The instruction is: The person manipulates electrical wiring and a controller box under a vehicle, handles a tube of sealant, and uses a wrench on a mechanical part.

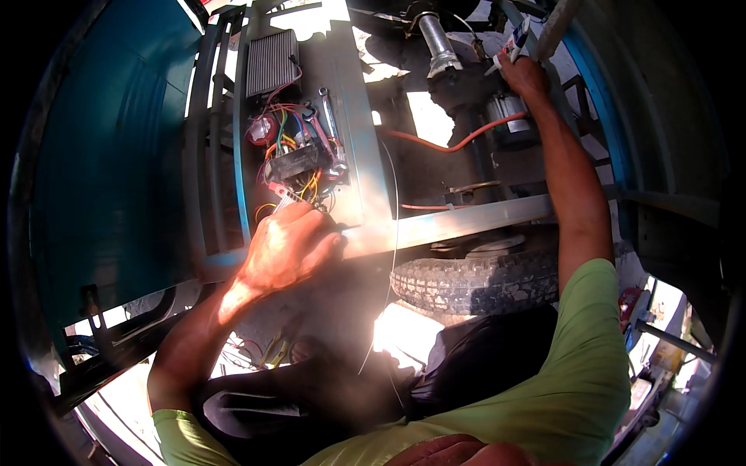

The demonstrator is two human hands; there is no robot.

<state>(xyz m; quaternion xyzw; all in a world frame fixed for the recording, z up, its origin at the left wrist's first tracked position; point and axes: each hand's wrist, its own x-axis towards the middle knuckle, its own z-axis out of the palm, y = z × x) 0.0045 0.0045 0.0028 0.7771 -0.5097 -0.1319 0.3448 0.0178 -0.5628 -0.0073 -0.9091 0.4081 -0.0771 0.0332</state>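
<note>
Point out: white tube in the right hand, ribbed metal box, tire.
White tube (515,39): head view, middle of its body.
Ribbed metal box (272,65): head view, middle of the ribbed face.
Tire (475,284): head view, middle of the visible tread.

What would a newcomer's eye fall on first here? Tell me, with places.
Probably the tangle of coloured wires left of centre, with a ribbed box above it and the left hand at its lower end. Next, the orange cable curving right of centre, and the tire below it. At the upper right, the right hand holds a white tube.
</note>
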